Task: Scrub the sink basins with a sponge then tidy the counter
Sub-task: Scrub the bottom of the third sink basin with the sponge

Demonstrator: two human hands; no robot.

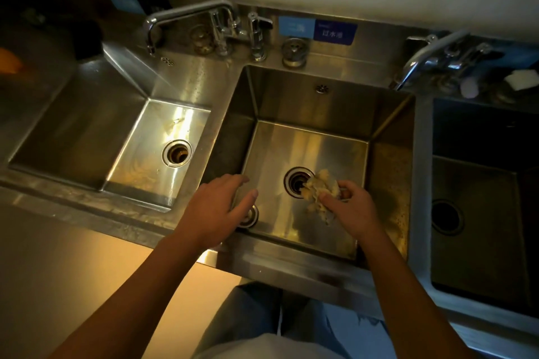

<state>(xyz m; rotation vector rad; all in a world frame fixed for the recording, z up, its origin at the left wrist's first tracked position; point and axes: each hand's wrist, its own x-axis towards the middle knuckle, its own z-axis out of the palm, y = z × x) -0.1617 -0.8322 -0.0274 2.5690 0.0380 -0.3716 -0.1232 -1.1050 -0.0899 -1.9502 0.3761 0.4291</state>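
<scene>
Three steel sink basins sit side by side: a left basin (87, 131), a middle basin (315, 108) and a dark right basin (478, 213). My right hand (351, 207) is down in the middle basin, closed on a crumpled pale yellowish sponge (322, 185) just right of the drain (297, 182). My left hand (215, 207) hovers over the basin's front left corner with fingers apart, above a round metal drain strainer (250, 217) that it partly hides. I cannot tell whether it touches the strainer.
A long swivel faucet (186, 13) stands behind the left and middle basins, with another strainer (294, 52) on the back ledge. A second faucet (431, 52) reaches over the right basin. A white sponge (522, 79) and small items lie at the back right.
</scene>
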